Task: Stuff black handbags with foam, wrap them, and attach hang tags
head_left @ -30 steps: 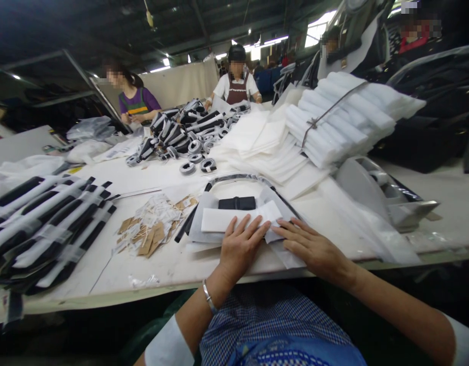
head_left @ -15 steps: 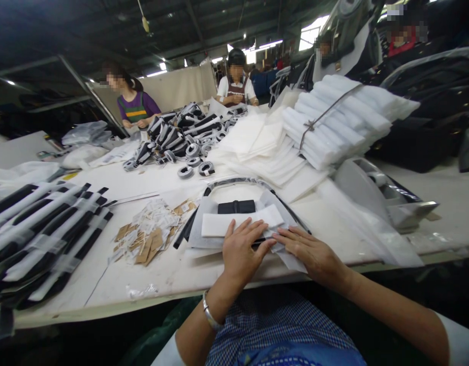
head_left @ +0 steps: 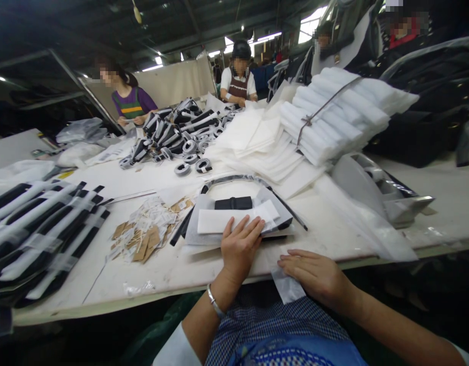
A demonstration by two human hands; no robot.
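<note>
Insp. note: wrapped item (head_left: 204, 202) is lying at 12 o'clock on counter (head_left: 181, 272), w/ black bundle (head_left: 233, 203) sitting on top. L hand (head_left: 241, 244) is resting flat, fingers nearly together, pressing foam pad (head_left: 215, 221). R hand (head_left: 318, 277) is lying at 4 o'clock of pad, fingers together, covering film (head_left: 289, 287); clamping or not, can't tell. Step, as judged: padding/wrapping. Next move is prob. calling for L steadying pad, R controlling film.

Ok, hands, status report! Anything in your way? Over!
Left hand flat on white strip. Right hand over translucent sheet, grip unclear. Black bundle just beyond strip. Tag pile off left, seemingly not in the way.
</note>
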